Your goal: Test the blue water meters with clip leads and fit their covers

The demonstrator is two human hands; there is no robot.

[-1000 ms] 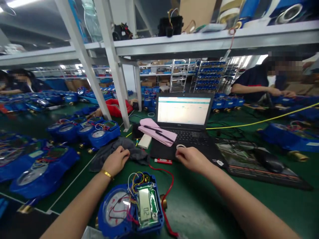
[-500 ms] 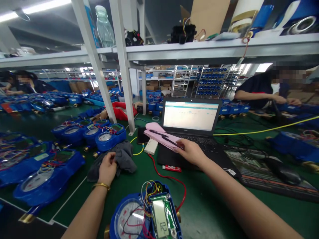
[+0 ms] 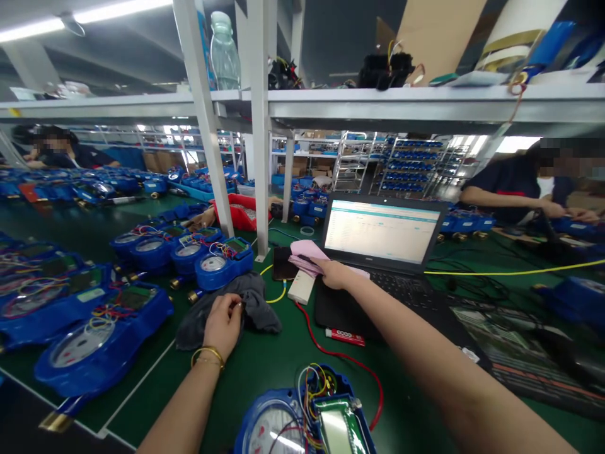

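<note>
My left hand [image 3: 224,323] rests on a crumpled dark grey cloth [image 3: 261,296], its fingers curled and closed; a small dark spot shows at the fingertips, too small to name. Over a folded pink paper pad [image 3: 302,248] lies my right hand [image 3: 336,275], fingers closed on a dark pen [image 3: 305,257] that is mostly hidden under them. The pad overlaps the left edge of an open laptop [image 3: 385,227]. In front of me a blue meter [image 3: 278,403] lies with its cover off, showing loose wires and a display; the bottom frame edge cuts it off.
Several blue meters [image 3: 113,334] stand on the left. A white box [image 3: 301,287], a red cable [image 3: 326,350] and a red-and-white tube [image 3: 345,336] lie near the laptop. Metal posts [image 3: 259,145] carry a shelf [image 3: 378,112] overhead. Co-workers sit across left and right.
My right hand has moved leftward over the pink pad, from its right end onto the pen. My left hand stays on the cloth. The view has shifted left.
</note>
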